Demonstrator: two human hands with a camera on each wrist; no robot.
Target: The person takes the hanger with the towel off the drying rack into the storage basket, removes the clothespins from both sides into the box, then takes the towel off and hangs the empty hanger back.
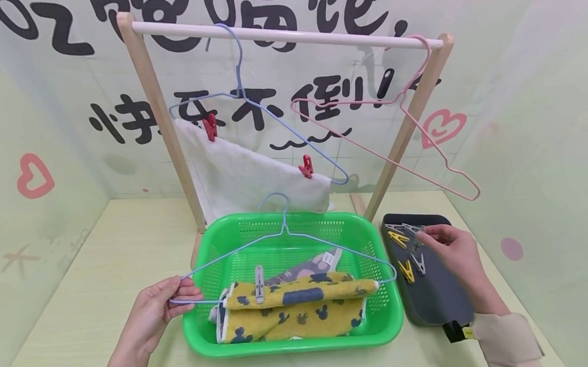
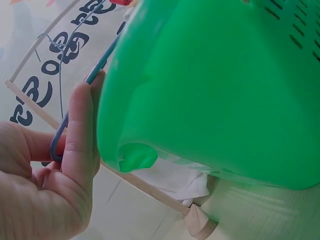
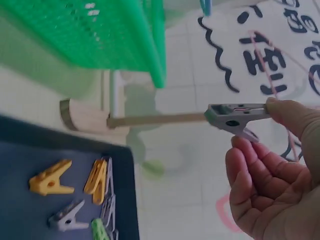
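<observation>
My left hand (image 1: 153, 307) grips the left end of a blue clothes hanger (image 1: 247, 242) above the green basket (image 1: 194, 335). Over the hanger's lower bar is draped a yellow towel (image 1: 303, 319) with dark figures, and a grey clothespin (image 1: 259, 285) is clipped on its left part. The left wrist view shows the hanger's bent end (image 2: 59, 142) between thumb and fingers. Over the dark tray (image 1: 440, 300), my right hand (image 1: 459, 255) pinches another grey clothespin (image 3: 232, 117) between thumb and fingertips.
Behind the basket stands a wooden rack with a white rail (image 1: 286, 35). From it hang a blue hanger bearing a white towel (image 1: 253, 169) with red clothespins (image 1: 306, 166), and a pink hanger (image 1: 372, 156). Yellow clothespins (image 1: 406, 272) and others lie in the tray. A grey cloth (image 1: 303, 269) is in the basket.
</observation>
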